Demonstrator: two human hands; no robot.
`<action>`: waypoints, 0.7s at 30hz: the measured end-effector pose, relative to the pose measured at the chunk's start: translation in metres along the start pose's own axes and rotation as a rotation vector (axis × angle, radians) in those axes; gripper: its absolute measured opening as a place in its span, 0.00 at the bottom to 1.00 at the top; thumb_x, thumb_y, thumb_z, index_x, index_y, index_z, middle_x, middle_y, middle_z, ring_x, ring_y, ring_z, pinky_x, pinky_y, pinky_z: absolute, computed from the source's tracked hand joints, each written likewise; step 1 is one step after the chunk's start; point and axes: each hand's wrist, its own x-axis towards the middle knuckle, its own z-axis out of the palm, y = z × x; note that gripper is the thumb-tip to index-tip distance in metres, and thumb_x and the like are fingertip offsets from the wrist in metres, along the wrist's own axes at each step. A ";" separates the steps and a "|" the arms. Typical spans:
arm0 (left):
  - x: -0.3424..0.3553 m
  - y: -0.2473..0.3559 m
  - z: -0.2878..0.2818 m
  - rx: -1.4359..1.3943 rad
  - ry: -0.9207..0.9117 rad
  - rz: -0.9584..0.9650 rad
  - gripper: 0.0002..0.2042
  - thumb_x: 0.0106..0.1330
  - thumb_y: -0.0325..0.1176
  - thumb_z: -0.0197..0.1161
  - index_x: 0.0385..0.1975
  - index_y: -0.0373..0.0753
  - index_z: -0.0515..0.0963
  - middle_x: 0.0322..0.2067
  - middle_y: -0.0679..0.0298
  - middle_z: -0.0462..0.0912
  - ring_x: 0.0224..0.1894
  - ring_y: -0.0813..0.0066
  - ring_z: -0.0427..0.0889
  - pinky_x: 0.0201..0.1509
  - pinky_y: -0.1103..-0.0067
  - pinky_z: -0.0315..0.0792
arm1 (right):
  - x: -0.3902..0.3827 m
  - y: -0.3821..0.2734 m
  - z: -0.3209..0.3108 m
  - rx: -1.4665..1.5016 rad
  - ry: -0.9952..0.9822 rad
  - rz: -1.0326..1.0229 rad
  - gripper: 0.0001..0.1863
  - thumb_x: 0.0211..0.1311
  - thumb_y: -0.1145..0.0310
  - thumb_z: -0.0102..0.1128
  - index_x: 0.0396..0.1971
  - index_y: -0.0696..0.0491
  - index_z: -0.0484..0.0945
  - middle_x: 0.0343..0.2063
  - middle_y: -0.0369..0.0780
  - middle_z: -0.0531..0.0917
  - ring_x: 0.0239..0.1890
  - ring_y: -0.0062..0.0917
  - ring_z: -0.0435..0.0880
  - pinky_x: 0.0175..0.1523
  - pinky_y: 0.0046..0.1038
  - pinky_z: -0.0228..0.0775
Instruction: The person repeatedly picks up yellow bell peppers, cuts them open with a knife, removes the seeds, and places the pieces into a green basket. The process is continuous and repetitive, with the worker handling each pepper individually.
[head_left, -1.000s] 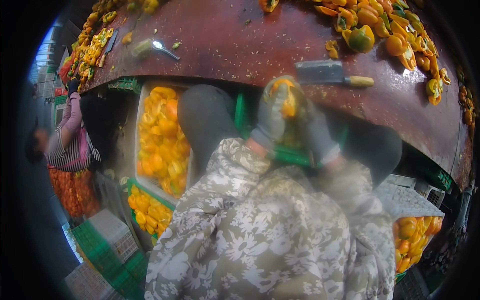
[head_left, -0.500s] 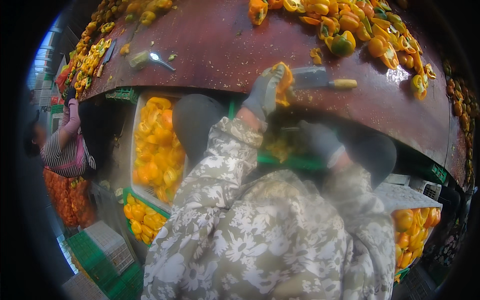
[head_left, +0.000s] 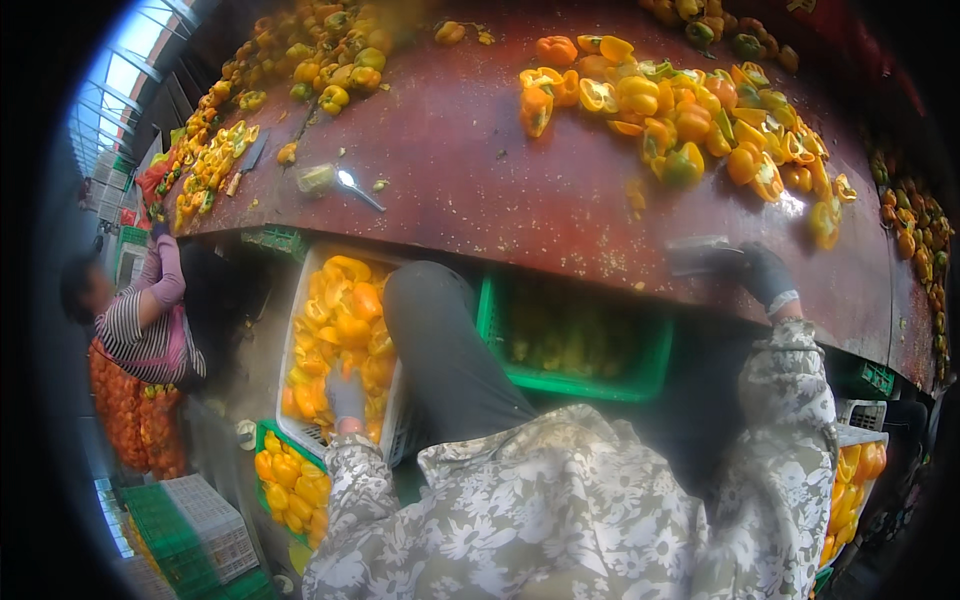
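Note:
My right hand (head_left: 767, 275), in a grey glove, is closed round the handle of a broad-bladed knife (head_left: 698, 257) lying near the table's front edge. The blade is smeared by motion and points left. My left hand (head_left: 346, 398), also gloved, is down at a white crate (head_left: 287, 405) of yellow and orange pepper halves (head_left: 340, 310). Its fingers stretch over the peppers and look apart, with nothing plainly held. Between my legs stands a green crate (head_left: 590, 385) with dim yellowish scraps inside.
The red-brown table (head_left: 450, 180) carries a heap of cut peppers (head_left: 690, 120) and whole peppers (head_left: 340, 75) farther left. A shiny metal tool (head_left: 360, 190) and another knife (head_left: 250, 158) lie there too. A co-worker (head_left: 150, 310) is at the left. A crate of peppers (head_left: 855, 490) stands right.
My left hand has moved from the table, where it held an orange pepper piece, down left to the white crate. My right hand has risen from below the table edge and taken the knife.

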 end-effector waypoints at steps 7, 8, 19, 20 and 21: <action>0.116 0.182 0.000 -0.422 0.227 0.421 0.18 0.67 0.30 0.64 0.55 0.33 0.76 0.58 0.52 0.76 0.59 0.55 0.75 0.67 0.65 0.66 | -0.006 0.117 -0.032 0.317 -0.053 0.248 0.09 0.63 0.71 0.56 0.40 0.55 0.82 0.35 0.47 0.84 0.38 0.45 0.82 0.44 0.41 0.74; 0.143 0.238 -0.002 -0.584 0.186 0.446 0.18 0.66 0.30 0.65 0.55 0.33 0.77 0.57 0.53 0.77 0.59 0.56 0.75 0.66 0.66 0.67 | 0.021 0.085 -0.053 0.325 -0.021 0.357 0.08 0.64 0.72 0.55 0.39 0.55 0.82 0.33 0.41 0.84 0.32 0.34 0.82 0.38 0.34 0.74; 0.317 0.701 0.160 0.036 -0.236 0.888 0.44 0.54 0.60 0.67 0.73 0.57 0.61 0.73 0.54 0.58 0.74 0.48 0.59 0.75 0.59 0.57 | 0.472 -0.014 -0.052 0.482 0.222 -0.028 0.29 0.61 0.49 0.65 0.57 0.51 0.78 0.45 0.45 0.85 0.49 0.34 0.83 0.57 0.33 0.71; 0.332 0.711 0.187 0.013 -0.280 0.906 0.44 0.53 0.59 0.68 0.72 0.56 0.62 0.71 0.54 0.62 0.71 0.49 0.63 0.74 0.61 0.60 | 0.504 -0.022 -0.039 0.213 0.214 -0.004 0.35 0.62 0.50 0.65 0.66 0.51 0.71 0.62 0.47 0.76 0.66 0.35 0.73 0.68 0.31 0.64; 0.340 0.711 0.216 -0.008 -0.336 0.917 0.43 0.52 0.58 0.68 0.71 0.55 0.64 0.68 0.54 0.66 0.69 0.50 0.67 0.73 0.63 0.62 | 0.529 -0.031 -0.025 0.165 0.008 -0.013 0.34 0.61 0.49 0.65 0.65 0.49 0.73 0.64 0.46 0.74 0.68 0.36 0.70 0.70 0.32 0.60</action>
